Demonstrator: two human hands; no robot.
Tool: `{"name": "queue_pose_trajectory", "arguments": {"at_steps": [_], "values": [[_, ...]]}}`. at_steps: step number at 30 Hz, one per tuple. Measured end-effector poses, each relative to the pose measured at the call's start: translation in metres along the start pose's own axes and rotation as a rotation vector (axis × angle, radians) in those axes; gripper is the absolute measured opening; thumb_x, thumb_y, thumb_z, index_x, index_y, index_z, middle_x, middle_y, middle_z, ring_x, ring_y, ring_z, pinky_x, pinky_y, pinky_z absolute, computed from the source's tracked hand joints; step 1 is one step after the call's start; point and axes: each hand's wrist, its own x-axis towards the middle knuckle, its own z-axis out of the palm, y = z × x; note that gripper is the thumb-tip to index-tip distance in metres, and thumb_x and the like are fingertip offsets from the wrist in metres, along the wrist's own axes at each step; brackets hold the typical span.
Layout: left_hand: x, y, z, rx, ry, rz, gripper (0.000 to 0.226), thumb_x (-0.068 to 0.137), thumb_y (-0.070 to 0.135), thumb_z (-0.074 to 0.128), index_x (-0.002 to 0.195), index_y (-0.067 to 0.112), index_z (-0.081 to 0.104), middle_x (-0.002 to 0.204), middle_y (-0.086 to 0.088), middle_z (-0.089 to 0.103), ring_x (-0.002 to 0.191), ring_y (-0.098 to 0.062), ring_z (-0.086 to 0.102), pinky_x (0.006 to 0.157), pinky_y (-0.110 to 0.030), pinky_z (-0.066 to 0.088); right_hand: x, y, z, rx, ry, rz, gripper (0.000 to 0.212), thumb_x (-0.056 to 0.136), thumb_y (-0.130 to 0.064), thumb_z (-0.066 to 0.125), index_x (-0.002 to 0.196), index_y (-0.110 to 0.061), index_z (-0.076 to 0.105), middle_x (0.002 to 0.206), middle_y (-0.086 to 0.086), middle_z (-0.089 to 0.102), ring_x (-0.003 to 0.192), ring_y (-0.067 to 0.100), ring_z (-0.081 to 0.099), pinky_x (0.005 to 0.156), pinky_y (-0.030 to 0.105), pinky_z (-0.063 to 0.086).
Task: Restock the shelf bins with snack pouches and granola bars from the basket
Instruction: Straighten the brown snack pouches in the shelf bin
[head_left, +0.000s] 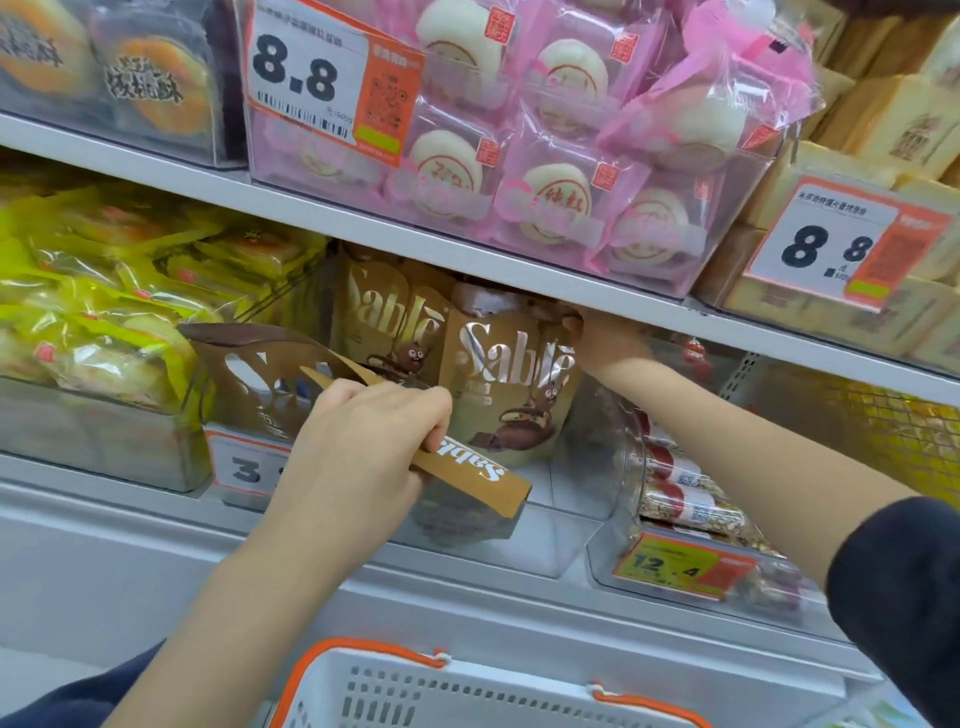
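Note:
My left hand (358, 447) grips a brown Sablé snack pouch (467, 475) lying flat, its top end over the front of a clear shelf bin (545, 535). Inside that bin stand two upright Sablé pouches (511, 379), one behind the other. My right hand (605, 340) reaches in under the upper shelf and holds the top right edge of the front upright pouch; its fingers are partly hidden behind it. The white basket (467, 691) with orange handles sits at the bottom edge, its contents out of view.
Granola bars (680, 493) fill a clear bin at the right with a 12.4 price tag (670, 566). Yellow-wrapped cakes (104, 291) fill the left bin. Pink-wrapped buns (545, 171) sit on the upper shelf, close above the pouches.

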Motion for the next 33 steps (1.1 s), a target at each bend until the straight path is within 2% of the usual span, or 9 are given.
{"name": "queue_pose_trajectory", "arguments": {"at_steps": [8,12,15,18,21,23,26,29,33], "values": [[0.006,0.006,-0.001,0.052,-0.042,-0.019,0.036,0.055,0.003,0.078,0.071,0.023,0.052,0.077,0.009,0.065,0.080,-0.021,0.061,0.070,-0.030,0.032,-0.022,-0.016,-0.009,-0.138,0.048,-0.086,0.042,0.096,-0.016,0.050,0.136,-0.015,0.039,0.126,0.016,0.052,0.111,0.036,0.053,0.079,0.037,0.043],[0.004,0.007,-0.001,0.070,-0.035,-0.016,0.034,0.056,0.007,0.080,0.071,0.023,0.054,0.075,0.009,0.065,0.079,-0.020,0.061,0.069,-0.030,0.033,-0.051,-0.018,-0.009,-0.492,0.380,-0.551,0.062,0.058,-0.010,0.081,0.111,-0.017,0.051,0.101,0.011,0.058,0.088,0.034,0.056,0.068,0.040,0.045],[0.004,0.008,0.000,0.082,-0.042,-0.025,0.032,0.058,0.009,0.080,0.072,0.024,0.055,0.075,0.010,0.064,0.080,-0.020,0.061,0.070,-0.030,0.031,-0.057,-0.026,-0.003,-0.503,0.275,-0.995,0.050,0.066,-0.013,0.077,0.103,-0.017,0.044,0.101,0.007,0.051,0.088,0.027,0.047,0.063,0.037,0.047],[0.004,0.008,0.000,0.092,-0.050,-0.026,0.032,0.059,0.010,0.080,0.073,0.025,0.055,0.074,0.010,0.063,0.080,-0.018,0.060,0.070,-0.029,0.025,-0.049,-0.036,0.004,-0.850,0.108,-1.223,0.044,0.075,-0.039,0.061,0.115,-0.023,0.061,0.133,0.001,0.055,0.120,0.023,0.052,0.091,0.041,0.043],[0.003,0.008,0.000,0.088,-0.051,-0.033,0.034,0.056,0.008,0.079,0.073,0.024,0.055,0.073,0.010,0.062,0.077,-0.019,0.061,0.069,-0.029,0.022,-0.029,-0.031,0.023,-1.118,0.091,-1.343,0.059,0.075,-0.041,0.043,0.129,-0.023,0.058,0.147,0.008,0.043,0.139,0.030,0.035,0.110,0.060,0.020],[0.003,0.009,0.000,0.093,-0.057,-0.039,0.036,0.055,0.008,0.080,0.072,0.025,0.054,0.071,0.009,0.061,0.076,-0.020,0.060,0.070,-0.029,0.022,-0.017,-0.026,0.037,-1.324,0.048,-1.311,0.059,0.079,-0.032,0.054,0.137,-0.025,0.043,0.149,0.007,0.039,0.139,0.029,0.035,0.112,0.063,0.011],[0.003,0.009,0.001,0.097,-0.056,-0.035,0.038,0.054,0.008,0.082,0.072,0.024,0.053,0.071,0.009,0.062,0.075,-0.020,0.060,0.072,-0.029,0.024,-0.009,-0.030,0.045,-1.217,-0.063,-1.271,0.051,0.094,-0.028,0.045,0.144,-0.022,0.038,0.152,0.010,0.033,0.140,0.033,0.031,0.113,0.064,0.008],[0.005,0.010,0.002,0.100,-0.049,-0.031,0.037,0.054,0.006,0.080,0.070,0.023,0.052,0.068,0.009,0.060,0.073,-0.020,0.059,0.072,-0.031,0.026,-0.007,-0.032,0.044,-1.273,-0.180,-0.987,0.103,0.080,-0.056,0.063,0.149,-0.036,-0.012,0.158,-0.002,-0.017,0.144,0.032,-0.019,0.106,0.071,-0.009],[0.005,0.012,0.002,0.116,-0.044,-0.029,0.038,0.052,0.007,0.082,0.070,0.023,0.053,0.067,0.008,0.060,0.073,-0.021,0.059,0.071,-0.033,0.027,-0.002,-0.035,0.049,-1.171,-0.259,-0.854,0.120,0.070,-0.060,0.071,0.146,-0.039,-0.019,0.157,-0.004,-0.023,0.144,0.031,-0.021,0.102,0.074,-0.010]]}}
